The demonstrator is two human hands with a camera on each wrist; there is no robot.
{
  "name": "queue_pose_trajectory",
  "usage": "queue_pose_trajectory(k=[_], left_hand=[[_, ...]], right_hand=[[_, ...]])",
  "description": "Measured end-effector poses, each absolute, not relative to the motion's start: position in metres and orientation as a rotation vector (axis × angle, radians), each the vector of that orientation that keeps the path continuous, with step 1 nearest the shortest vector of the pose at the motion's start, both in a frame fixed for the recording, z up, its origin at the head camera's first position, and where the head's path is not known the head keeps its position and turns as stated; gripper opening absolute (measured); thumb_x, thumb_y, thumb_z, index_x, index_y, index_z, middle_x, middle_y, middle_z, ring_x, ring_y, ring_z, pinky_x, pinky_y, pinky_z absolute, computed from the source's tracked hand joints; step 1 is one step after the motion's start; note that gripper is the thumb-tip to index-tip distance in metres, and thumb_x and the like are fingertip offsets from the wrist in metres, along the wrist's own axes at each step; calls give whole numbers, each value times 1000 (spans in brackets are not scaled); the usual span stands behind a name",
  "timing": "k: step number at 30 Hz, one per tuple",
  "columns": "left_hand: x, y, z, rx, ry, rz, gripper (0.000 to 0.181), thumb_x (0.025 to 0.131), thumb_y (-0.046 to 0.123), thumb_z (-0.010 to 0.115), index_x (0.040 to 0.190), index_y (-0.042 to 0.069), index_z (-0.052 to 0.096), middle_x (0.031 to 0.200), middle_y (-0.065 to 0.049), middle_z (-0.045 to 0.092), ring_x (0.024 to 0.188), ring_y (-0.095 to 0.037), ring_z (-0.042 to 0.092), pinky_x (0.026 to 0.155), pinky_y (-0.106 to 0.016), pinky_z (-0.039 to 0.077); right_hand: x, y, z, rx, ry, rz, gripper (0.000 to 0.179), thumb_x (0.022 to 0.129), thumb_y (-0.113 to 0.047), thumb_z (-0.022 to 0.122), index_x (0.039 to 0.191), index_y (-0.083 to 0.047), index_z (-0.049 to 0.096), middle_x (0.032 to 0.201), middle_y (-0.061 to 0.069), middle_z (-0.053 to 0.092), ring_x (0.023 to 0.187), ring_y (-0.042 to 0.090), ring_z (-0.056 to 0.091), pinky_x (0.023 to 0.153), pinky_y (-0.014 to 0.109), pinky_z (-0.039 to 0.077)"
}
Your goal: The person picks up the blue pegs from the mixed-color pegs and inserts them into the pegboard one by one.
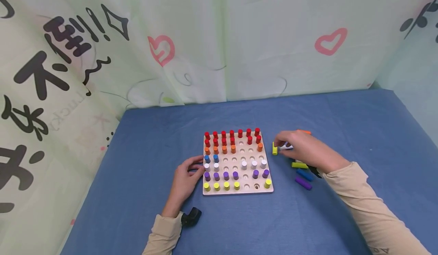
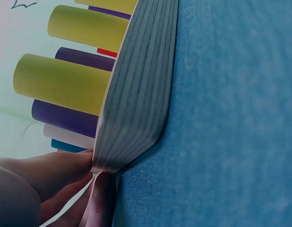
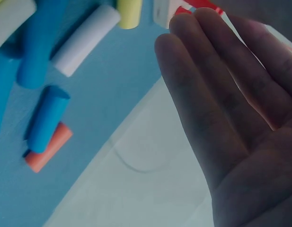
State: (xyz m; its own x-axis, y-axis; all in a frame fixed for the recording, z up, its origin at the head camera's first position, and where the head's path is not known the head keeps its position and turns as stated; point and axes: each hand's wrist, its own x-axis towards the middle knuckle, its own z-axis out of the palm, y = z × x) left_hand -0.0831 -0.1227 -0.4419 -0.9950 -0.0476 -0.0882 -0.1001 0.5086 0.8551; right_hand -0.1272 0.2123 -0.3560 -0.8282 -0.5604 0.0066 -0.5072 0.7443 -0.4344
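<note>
A square wooden pegboard (image 1: 247, 158) stands on the blue cloth with rows of red, orange, blue, white, purple and yellow pegs. My left hand (image 1: 184, 177) holds its left edge; in the left wrist view the thumb (image 2: 65, 170) and a finger (image 2: 102, 201) meet at the edge by the corner. To the right of the board, my right hand (image 1: 304, 150) hovers over loose pegs, its fingertips beside a yellow peg (image 1: 275, 149). The right wrist view shows the fingers (image 3: 198, 104) extended, with that palm bare. Part of a white peg (image 1: 286, 146) shows under this hand.
Around the right hand lie another yellow peg (image 1: 299, 165), a blue peg (image 1: 304, 175), a purple peg (image 1: 303, 183) and an orange peg (image 1: 303, 132). Several board holes are unfilled, mostly right of centre. A printed curtain (image 1: 239, 57) hangs behind the table.
</note>
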Motion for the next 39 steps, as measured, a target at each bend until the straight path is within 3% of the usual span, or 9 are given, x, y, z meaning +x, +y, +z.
queue_pose_trajectory(k=[17, 39], left_hand=[[-83, -122, -441, -129, 2691, 1524, 36, 85, 18, 66, 121, 19, 60, 113, 4, 60, 90, -11, 58, 76, -26, 52], [-83, -122, -443, -146, 2691, 1524, 36, 85, 18, 66, 120, 20, 60, 113, 4, 60, 90, -11, 58, 76, -27, 52]], right_hand=[[-126, 235, -367, -771, 2811, -563, 27, 72, -2, 76, 96, -8, 65, 93, 2, 64, 87, 19, 60, 76, 39, 51], [-129, 245, -377, -673, 2745, -493, 25, 75, -10, 75, 99, -5, 66, 94, 2, 66, 87, 20, 60, 77, 42, 50]])
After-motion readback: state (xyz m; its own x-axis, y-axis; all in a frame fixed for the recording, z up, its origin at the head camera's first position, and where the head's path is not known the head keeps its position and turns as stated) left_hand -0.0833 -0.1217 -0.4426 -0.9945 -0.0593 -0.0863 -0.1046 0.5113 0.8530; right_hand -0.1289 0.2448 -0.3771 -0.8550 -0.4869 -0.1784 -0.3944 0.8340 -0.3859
